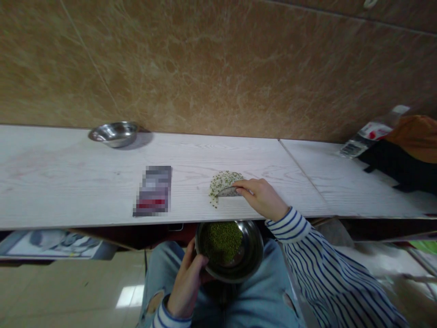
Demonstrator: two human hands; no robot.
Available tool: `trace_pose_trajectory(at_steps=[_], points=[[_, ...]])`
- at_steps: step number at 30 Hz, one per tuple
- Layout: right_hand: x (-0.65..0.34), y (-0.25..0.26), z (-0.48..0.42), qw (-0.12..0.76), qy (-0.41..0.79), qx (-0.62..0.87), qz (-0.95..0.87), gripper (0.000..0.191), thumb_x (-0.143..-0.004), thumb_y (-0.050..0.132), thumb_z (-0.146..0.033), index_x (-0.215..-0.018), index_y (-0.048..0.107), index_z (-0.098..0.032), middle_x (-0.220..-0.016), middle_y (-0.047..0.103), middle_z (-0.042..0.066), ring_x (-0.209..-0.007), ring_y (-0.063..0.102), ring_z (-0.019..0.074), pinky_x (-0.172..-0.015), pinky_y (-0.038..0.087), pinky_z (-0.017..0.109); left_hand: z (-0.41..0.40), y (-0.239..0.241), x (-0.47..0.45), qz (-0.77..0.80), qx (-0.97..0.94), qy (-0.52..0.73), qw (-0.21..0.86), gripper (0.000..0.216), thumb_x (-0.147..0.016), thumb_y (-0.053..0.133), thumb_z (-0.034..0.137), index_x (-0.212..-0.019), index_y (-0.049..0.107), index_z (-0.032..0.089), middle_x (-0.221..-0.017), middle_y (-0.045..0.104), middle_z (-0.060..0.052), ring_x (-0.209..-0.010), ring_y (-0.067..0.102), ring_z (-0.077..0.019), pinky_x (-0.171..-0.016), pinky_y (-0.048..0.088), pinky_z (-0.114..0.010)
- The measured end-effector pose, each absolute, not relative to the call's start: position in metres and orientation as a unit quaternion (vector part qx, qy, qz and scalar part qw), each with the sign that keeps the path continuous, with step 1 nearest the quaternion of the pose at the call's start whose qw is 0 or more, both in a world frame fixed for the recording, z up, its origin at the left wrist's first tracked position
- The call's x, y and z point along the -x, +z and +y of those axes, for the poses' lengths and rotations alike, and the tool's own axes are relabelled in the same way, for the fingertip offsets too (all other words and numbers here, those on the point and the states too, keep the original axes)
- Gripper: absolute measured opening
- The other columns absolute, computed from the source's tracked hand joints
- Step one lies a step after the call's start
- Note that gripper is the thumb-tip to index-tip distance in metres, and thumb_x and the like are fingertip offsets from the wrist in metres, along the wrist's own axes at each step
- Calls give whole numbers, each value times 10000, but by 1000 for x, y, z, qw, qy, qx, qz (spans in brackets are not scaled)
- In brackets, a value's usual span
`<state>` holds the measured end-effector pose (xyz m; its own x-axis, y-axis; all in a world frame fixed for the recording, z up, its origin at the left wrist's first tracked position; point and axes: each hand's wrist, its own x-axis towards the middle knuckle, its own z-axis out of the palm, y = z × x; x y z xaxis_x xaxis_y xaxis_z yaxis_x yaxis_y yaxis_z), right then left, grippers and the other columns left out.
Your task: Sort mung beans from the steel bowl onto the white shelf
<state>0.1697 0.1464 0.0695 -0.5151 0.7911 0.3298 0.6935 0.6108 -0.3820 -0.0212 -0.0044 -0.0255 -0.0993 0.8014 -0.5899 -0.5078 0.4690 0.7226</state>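
Observation:
A steel bowl (251,255) with green mung beans in it sits on my lap just below the table's front edge. My left hand (187,282) grips its left rim. On the white wooden table (68,182) lies a small heap of green beans (221,181). My right hand (260,197) rests by the heap, fingers closed on a thin curved card or scraper (227,192) whose edge touches the beans.
A second, empty steel bowl (114,133) stands at the table's back left against the brown marble wall. A blurred flat packet (153,190) lies left of the beans. A plastic bottle (370,131) and dark and orange cloth (406,155) are at the right.

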Motion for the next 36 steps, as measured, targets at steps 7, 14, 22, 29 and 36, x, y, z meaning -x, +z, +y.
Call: trace_pose_trajectory(at_steps=[7, 14, 22, 29, 36], points=[[-178, 76, 140, 269, 95, 429, -857, 243, -895, 476, -229, -1078, 634, -256, -1018, 696, -4, -905, 627, 160, -829, 467, 331, -8, -22, 21, 544, -124, 500, 662, 626, -675, 594, 216, -1281, 437, 239, -1147, 601, -65, -827, 596, -192, -576, 476, -278], [-186, 66, 132, 291, 28, 471, -832, 238, -908, 464, -243, -1079, 629, -239, -989, 696, 27, -917, 611, 174, -812, 432, 353, -9, -19, 20, 544, -119, 502, 662, 681, -661, 609, 218, -1318, 429, 235, -1179, 606, -80, -861, 607, -214, -584, 485, -289], [-186, 63, 116, 263, 37, 443, -856, 257, -909, 453, -185, -1103, 608, -247, -986, 693, 20, -928, 597, 162, -818, 405, 332, -10, -18, 21, 541, -130, 502, 663, 664, -677, 580, 198, -1319, 415, 232, -1162, 609, -81, -890, 606, -225, -573, 489, -284], [-206, 64, 98, 275, 16, 474, -837, 232, -906, 455, -200, -1072, 616, -214, -977, 689, 37, -901, 607, 158, -786, 408, 317, -9, -16, 19, 535, -121, 506, 665, 657, -674, 590, 194, -1309, 428, 238, -1156, 602, -71, -857, 600, -205, -619, 501, -306], [-211, 61, 90, 252, -14, 490, -835, 248, -914, 433, -235, -1071, 623, -210, -965, 694, 57, -884, 616, 170, -760, 413, 324, -8, -13, 16, 547, -123, 500, 660, 661, -659, 596, 199, -1301, 444, 244, -1099, 625, -47, -804, 598, -191, -573, 479, -285]])
